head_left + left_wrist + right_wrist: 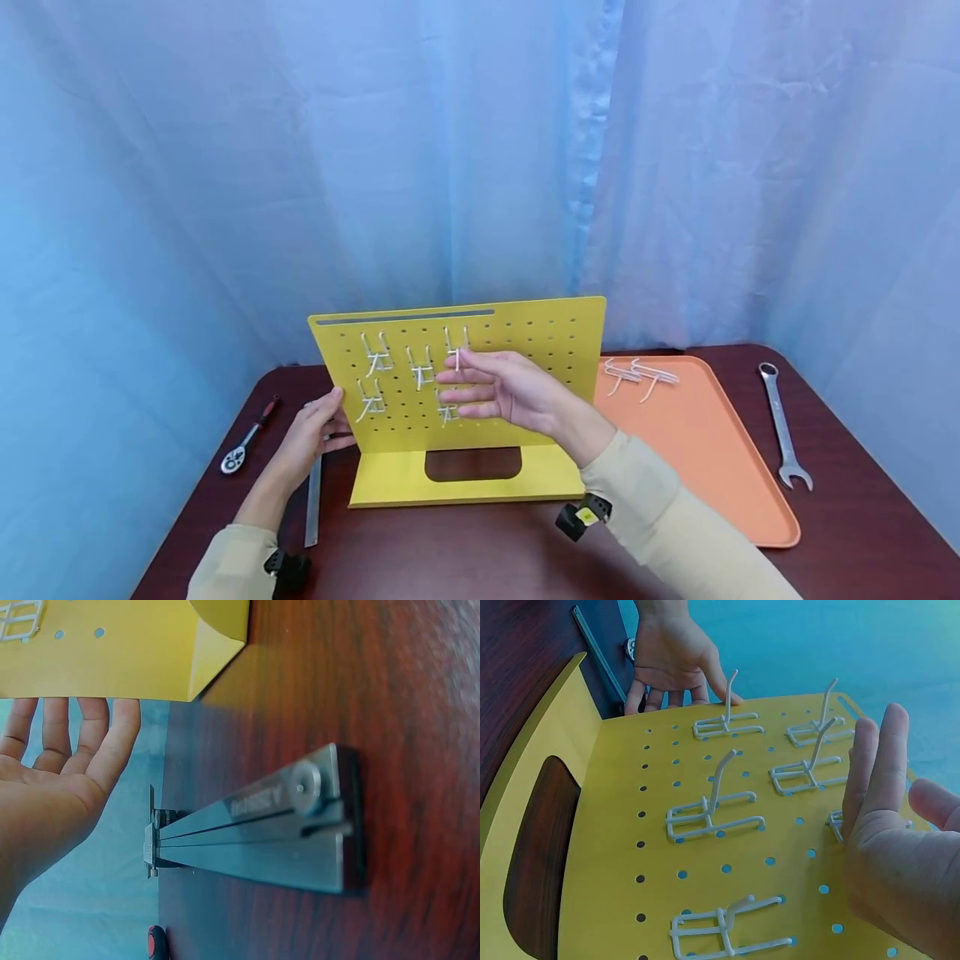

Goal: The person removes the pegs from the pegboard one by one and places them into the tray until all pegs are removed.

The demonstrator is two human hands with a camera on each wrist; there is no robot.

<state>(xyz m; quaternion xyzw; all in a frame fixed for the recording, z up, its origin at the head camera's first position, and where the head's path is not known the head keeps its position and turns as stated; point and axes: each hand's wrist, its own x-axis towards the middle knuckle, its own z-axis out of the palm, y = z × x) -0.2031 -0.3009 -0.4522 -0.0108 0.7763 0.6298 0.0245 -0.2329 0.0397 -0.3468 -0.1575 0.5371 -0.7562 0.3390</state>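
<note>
A yellow pegboard (525, 375) stands upright on its base, with several white wire hooks (712, 817) fixed in its holes. My left hand (311, 433) grips the board's left edge, thumb at the front edge and fingers reaching behind. In front of the board, my right hand (517, 392) is beside the top middle hook (457, 340), its fingers extended and spread. The right wrist view shows that hand (907, 840) partly covering this hook; whether the thumb touches it is unclear. Two more white hooks (654, 375) lie on the orange tray (705, 450).
Right of the tray lies a combination wrench (782, 425). To the left are a ratchet wrench (238, 454) with a red and black handle and a long flat metal tool (255, 832) with a round knob. Pale curtains (450, 150) hang behind the dark wooden table (450, 550).
</note>
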